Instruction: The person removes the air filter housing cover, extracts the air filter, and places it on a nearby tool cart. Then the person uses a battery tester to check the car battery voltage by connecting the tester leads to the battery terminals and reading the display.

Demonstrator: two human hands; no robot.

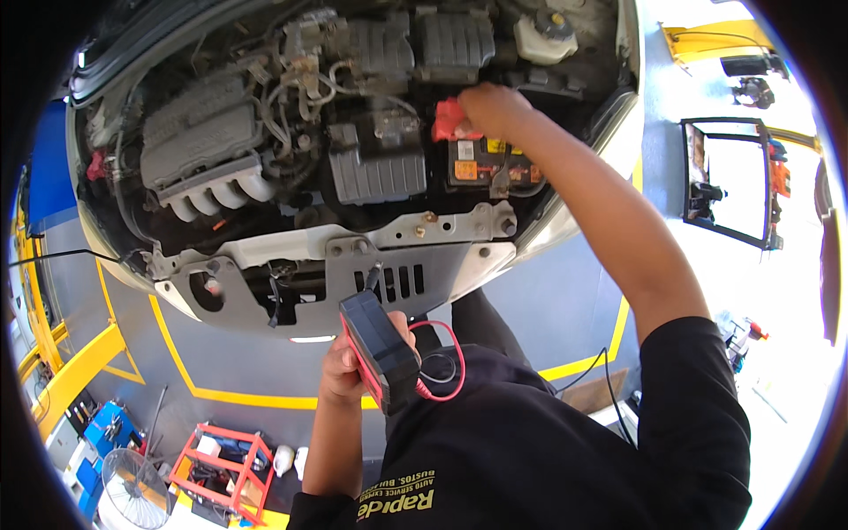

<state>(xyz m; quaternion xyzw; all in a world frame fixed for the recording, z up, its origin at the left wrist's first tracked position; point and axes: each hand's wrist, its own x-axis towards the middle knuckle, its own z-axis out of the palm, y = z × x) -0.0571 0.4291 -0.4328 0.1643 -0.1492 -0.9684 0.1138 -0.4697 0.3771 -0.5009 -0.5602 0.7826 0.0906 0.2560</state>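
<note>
My left hand [341,369] grips a boxy black-and-red handheld device [382,352] in front of the car's front end. A red cable [461,371] and a thin dark one loop from its lower end toward my body. My right hand [496,109] reaches into the engine bay, its fingers closed on a red plastic terminal cover [449,122] on top of the car battery [481,170]. The fingertips are partly hidden, so what lies under the cover cannot be seen. Close to that hand, a grey clamp [502,180] sits at the battery's near side.
Left of the battery are a black air-filter box [378,168] and the engine cover [199,132]. A metal crossbar [353,243] runs along the car's front. Behind me stand a red metal cart [221,473] and a fan [134,488]. A black cable [609,389] trails at right.
</note>
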